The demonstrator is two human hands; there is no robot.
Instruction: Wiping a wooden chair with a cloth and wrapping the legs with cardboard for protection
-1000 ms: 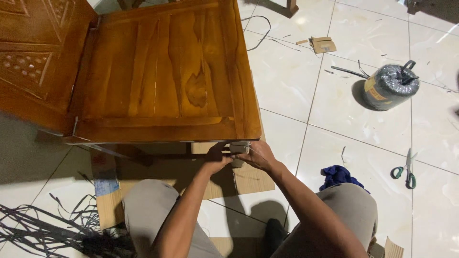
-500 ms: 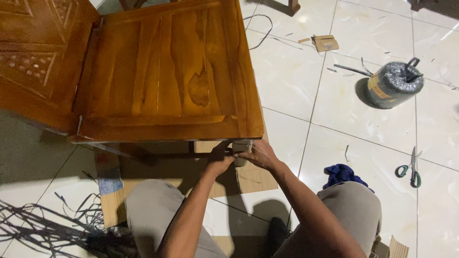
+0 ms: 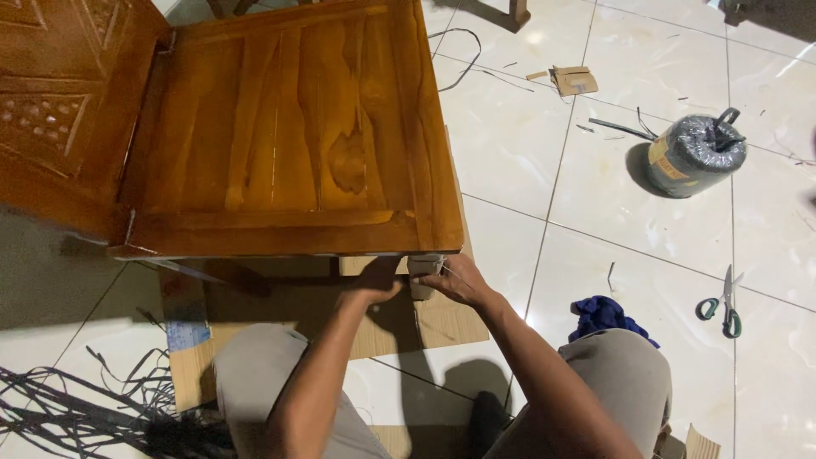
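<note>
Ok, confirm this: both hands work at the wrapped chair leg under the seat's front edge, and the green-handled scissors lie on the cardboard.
Not quite. In the head view the scissors lie on the white floor tiles, not on the cardboard. Both hands, left and right, are at the wrapped chair leg.

the wooden chair seat [image 3: 289,127] is showing a glossy, varnished grain. matt brown cardboard [image 3: 442,319] is lying on shiny glazed floor tiles [image 3: 510,153]. the roll [image 3: 693,153] is gleaming in plastic wrap; the blue rag [image 3: 605,313] is looking soft.
</note>
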